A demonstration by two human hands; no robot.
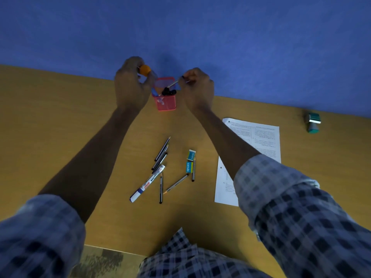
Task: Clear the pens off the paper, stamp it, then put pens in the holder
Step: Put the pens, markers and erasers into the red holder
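Wooden desk: pink mesh holder holds pens; left hand grips orange ball, right hand pinches pen.

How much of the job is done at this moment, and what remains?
Done, apparently: no pens lie on the paper, and the stamp stands aside; a stamp mark cannot be made out. In hand: the right hand pinches a pen over the red mesh holder; the left hand grips an orange object. Left: the pencils and whiteboard marker on the table.
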